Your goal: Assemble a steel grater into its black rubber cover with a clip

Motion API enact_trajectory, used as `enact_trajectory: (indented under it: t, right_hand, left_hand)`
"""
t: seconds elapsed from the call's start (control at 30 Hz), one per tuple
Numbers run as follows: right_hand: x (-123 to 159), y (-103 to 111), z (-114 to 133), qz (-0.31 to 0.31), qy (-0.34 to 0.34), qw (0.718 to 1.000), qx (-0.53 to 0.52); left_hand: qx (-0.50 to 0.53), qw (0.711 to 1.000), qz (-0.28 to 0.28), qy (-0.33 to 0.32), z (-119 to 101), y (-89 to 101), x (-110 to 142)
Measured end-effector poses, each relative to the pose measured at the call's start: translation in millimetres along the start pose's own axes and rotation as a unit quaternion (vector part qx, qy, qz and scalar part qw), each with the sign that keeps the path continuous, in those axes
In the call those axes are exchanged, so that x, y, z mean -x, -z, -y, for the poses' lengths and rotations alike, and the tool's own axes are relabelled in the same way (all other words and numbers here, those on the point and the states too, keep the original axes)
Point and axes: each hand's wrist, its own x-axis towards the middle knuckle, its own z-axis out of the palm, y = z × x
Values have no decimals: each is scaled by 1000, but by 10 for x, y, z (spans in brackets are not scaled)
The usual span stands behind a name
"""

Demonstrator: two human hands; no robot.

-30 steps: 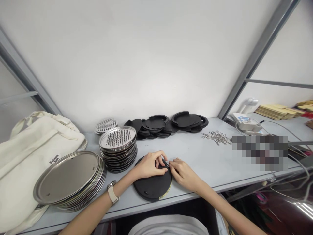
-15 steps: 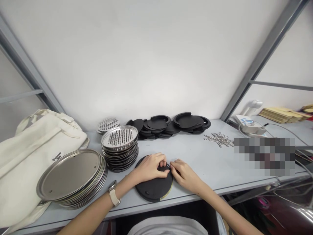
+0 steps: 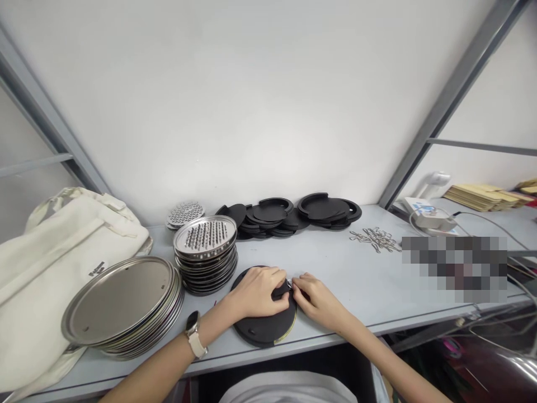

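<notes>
A black round disc (image 3: 264,330) with a yellowish strip along its lower right edge lies flat in front of me. My left hand (image 3: 262,291) rests over its upper part, thumb and fingers bent around the disc's right edge. At that edge sits a small shiny metal wire clip (image 3: 289,284), mostly covered by fingers. From the right, my right hand (image 3: 315,299) pinches the clip between thumb and fingertips, close to the left hand's fingers. Exactly how the clip joins the disc is hidden.
Left stand a stack of round metal plates (image 3: 121,299), a stack topped by a grater disc (image 3: 205,238) and a cream bag (image 3: 62,268). Black discs and rims (image 3: 268,212) line the wall. Loose wire clips (image 3: 375,239) lie to the right, before a power strip (image 3: 434,219).
My left hand's fingers have shifted slightly at the disc's edge, and the left wrist has turned a little. The right hand stays nearly still at the clip.
</notes>
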Motion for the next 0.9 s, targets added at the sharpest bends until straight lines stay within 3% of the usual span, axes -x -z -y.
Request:
enact_trajectory:
  t: [0.6,0.9]
  right_hand:
    - [34,-29,-1,-34,-28,999,-10]
    - [11,-19,-12,-13,-9,1000,-2]
  left_hand:
    - [-22,999,-14,21,-5,-6,-13]
    - [-23,999,-14,25,-4,-6,-12]
